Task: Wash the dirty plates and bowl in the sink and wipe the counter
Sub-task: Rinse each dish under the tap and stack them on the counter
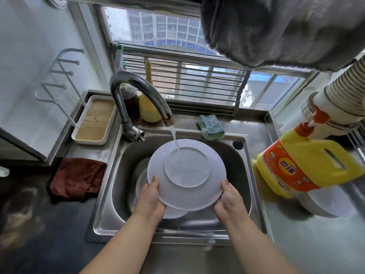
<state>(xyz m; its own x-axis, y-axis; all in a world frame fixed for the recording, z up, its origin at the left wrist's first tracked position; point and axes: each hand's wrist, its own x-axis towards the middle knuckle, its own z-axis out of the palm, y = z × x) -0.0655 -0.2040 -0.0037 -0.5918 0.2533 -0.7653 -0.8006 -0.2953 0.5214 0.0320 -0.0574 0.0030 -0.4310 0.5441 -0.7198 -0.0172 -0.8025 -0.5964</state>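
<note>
Both hands hold one white plate (186, 175) over the steel sink (243, 175), its underside turned up toward the camera so the raised foot ring shows. The left hand (151, 196) grips the near-left rim, fingers curled under and thumb on top; the right hand (229, 196) grips the near-right rim the same way. So the grip sits along the near edge and the plate reaches away from the hands toward the faucet (138, 95), far edge tilted up. The water stream (174, 138) strikes the far part of the foot ring and runs down toward the hands. Rinsing the rest probably means turning the plate about its centre, and neither hand is clearly nearer the stream. More white dishes (173, 212) lie under it in the basin. A soapy sponge (211, 126) rests on the back ledge, a reddish-brown cloth (79, 178) on the worktop to the left, and a yellow detergent jug (304, 163) to the right.
</note>
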